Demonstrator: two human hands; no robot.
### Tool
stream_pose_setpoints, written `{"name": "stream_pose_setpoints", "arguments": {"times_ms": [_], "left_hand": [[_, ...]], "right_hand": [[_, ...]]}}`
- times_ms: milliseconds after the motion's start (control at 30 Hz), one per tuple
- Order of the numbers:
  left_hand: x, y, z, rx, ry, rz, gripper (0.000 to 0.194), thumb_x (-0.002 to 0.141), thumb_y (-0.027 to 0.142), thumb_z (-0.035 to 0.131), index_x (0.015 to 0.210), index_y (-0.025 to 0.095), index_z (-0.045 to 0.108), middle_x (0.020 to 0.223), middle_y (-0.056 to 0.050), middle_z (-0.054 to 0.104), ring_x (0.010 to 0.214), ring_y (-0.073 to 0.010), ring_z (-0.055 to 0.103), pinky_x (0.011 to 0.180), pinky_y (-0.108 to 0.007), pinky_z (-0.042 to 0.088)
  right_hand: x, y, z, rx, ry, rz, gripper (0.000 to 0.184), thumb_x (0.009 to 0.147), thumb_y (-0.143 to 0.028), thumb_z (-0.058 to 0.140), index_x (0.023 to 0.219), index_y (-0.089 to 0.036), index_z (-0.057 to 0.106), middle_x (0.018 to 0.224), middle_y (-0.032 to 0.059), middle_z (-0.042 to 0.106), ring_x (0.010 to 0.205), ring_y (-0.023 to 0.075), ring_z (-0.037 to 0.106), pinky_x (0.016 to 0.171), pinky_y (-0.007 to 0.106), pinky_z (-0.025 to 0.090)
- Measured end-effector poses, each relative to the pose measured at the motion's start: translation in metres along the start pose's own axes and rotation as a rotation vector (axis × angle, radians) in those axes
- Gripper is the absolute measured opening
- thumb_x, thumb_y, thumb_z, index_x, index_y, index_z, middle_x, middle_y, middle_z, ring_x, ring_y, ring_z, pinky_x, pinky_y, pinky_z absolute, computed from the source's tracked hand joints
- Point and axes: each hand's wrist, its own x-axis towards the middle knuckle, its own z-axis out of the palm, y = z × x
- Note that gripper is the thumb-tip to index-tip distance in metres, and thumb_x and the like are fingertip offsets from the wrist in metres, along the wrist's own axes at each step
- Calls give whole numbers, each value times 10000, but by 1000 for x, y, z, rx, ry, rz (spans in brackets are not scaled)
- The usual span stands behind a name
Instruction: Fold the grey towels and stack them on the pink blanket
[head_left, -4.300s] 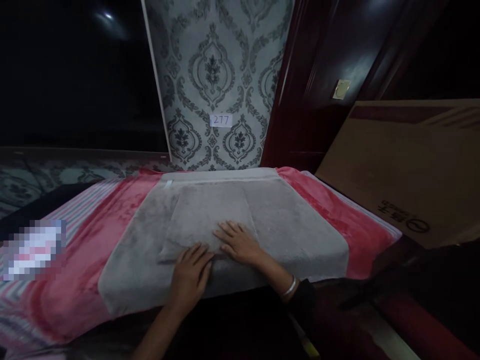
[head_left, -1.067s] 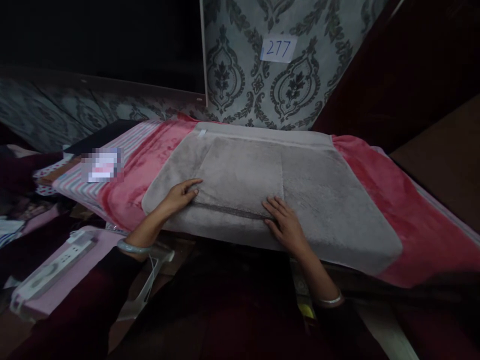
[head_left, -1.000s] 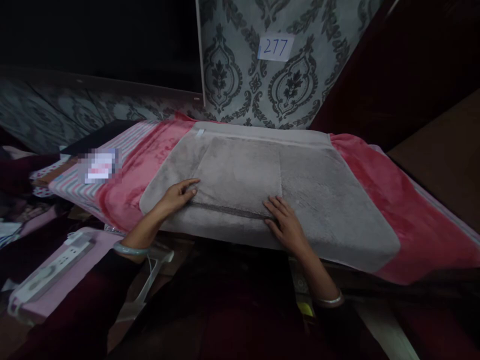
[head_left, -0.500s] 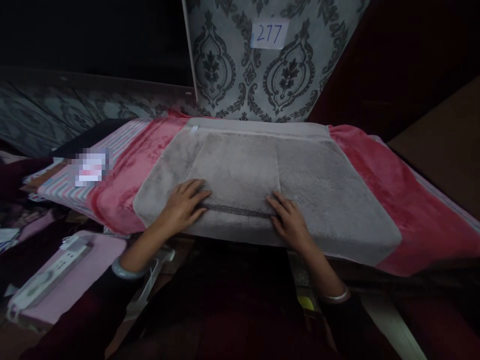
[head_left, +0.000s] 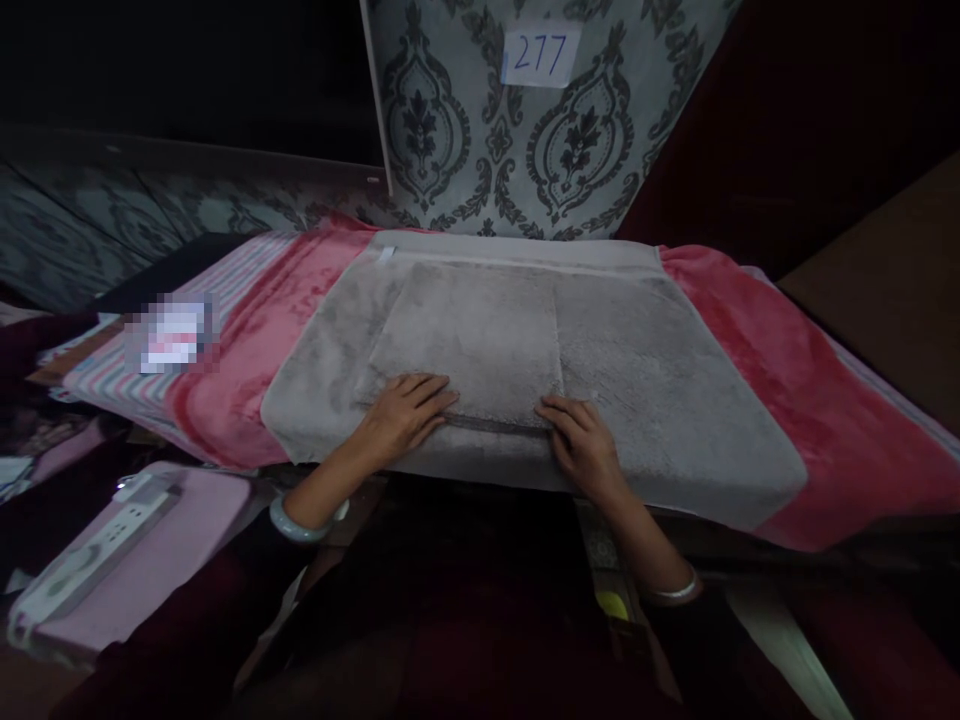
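Observation:
A folded piece of grey plush cloth (head_left: pixel 480 335) lies flat on a larger grey plush cover (head_left: pixel 652 410). My left hand (head_left: pixel 405 412) rests over its front edge, left of the middle, with fingers stretched to the right and the thumb on the near side. At the front right corner is my right hand (head_left: pixel 585 440). Its fingers are bent onto the corner and the thumb sits lower, apart from them. Nothing shows lifted between the fingers of either hand. Part of the front left edge is hidden by my left hand.
Pink plush cloth (head_left: pixel 292 310) and a striped cloth (head_left: pixel 112 370) spread beneath the grey cover. A power strip (head_left: pixel 97 555) lies on a pink stool (head_left: pixel 195 500) at lower left. Behind stand a patterned wall with a "277" label (head_left: pixel 541 54), a dark screen (head_left: pixel 187 80) and a cardboard box (head_left: pixel 892 300).
My left hand has slid rightward from the folded cloth's left corner along its front edge. My right hand stays at the right corner, fingers now more bent. The view has shifted slightly.

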Motion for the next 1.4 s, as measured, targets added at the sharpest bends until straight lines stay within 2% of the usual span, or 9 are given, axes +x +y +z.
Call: {"name": "stream_pose_setpoints", "arguments": {"times_ms": [233, 367, 500, 600, 700, 900, 1067, 1233, 1400], "left_hand": [[1, -5, 2, 37, 18, 59, 381, 990, 234, 491, 1347, 254, 622, 1383, -109, 639, 1241, -272, 586, 1029, -466, 483], [0, -6, -4, 131, 37, 81, 480, 947, 88, 454, 1400, 201, 569, 1383, -151, 610, 1237, -279, 571, 996, -462, 497], [-1, -9, -10, 221, 80, 92, 434, 913, 37, 450, 1294, 145, 627, 1153, -159, 669, 1040, -272, 609, 861, -425, 518], [-3, -12, -10, 267, 149, 125, 358, 902, 28, 442, 1158, 119, 675, 1017, -144, 674, 929, -256, 595, 791, -396, 509], [-6, -15, -7, 253, 190, 141, 356, 894, 25, 432, 1130, 117, 683, 1021, -148, 679, 931, -258, 583, 771, -399, 503], [-13, -19, -4, 188, 158, 108, 379, 894, 51, 450, 1178, 147, 681, 1055, -143, 685, 939, -259, 584, 777, -413, 492], [-25, -29, -22, 114, 133, 37, 328, 910, 152, 506, 1192, 154, 674, 1091, -143, 684, 980, -268, 597, 813, -427, 494], [-35, -42, -46, -44, 174, -3, 261, 933, 274, 497, 1058, 176, 705, 1025, -110, 703, 950, -250, 627, 851, -436, 509], [-30, -42, -41, -121, 264, -219, 375, 971, 299, 408, 1212, 189, 673, 1265, -117, 682, 1189, -262, 609, 1039, -474, 466]], "right_hand": [[4, -2, -2, -138, 46, -23, 481, 922, -144, 486, 1373, -251, 611, 1366, 104, 630, 1206, 313, 563, 1055, 569, 461], [15, 0, -4, -101, 117, -175, 428, 940, -112, 474, 1317, -237, 635, 1233, 97, 693, 1180, 278, 580, 1044, 514, 492], [25, -2, -8, -26, 146, -223, 433, 948, -67, 428, 1292, -228, 634, 1079, 86, 719, 1090, 252, 626, 969, 468, 543], [26, -6, -12, -9, 168, -227, 441, 954, -59, 407, 1281, -236, 643, 1039, 83, 718, 1062, 251, 636, 961, 473, 545], [18, -9, -8, -8, 177, -233, 412, 961, -62, 420, 1259, -229, 650, 1035, 84, 718, 1048, 245, 634, 954, 465, 548], [-1, -5, 10, 17, 133, -190, 443, 948, -63, 430, 1305, -235, 629, 1097, 96, 716, 1099, 258, 613, 968, 495, 541], [-1, -7, 1, 4, 96, -155, 308, 974, -181, 519, 1244, -225, 659, 1108, 98, 721, 1093, 262, 626, 948, 479, 530], [25, -21, -18, -14, 154, -189, 180, 982, -280, 565, 1055, -244, 726, 1023, 65, 749, 1069, 251, 650, 1048, 500, 450], [75, -42, -9, -43, 61, -232, 386, 1027, -371, 466, 1351, -234, 624, 1383, 102, 640, 1344, 264, 520, 1166, 505, 361]]}}
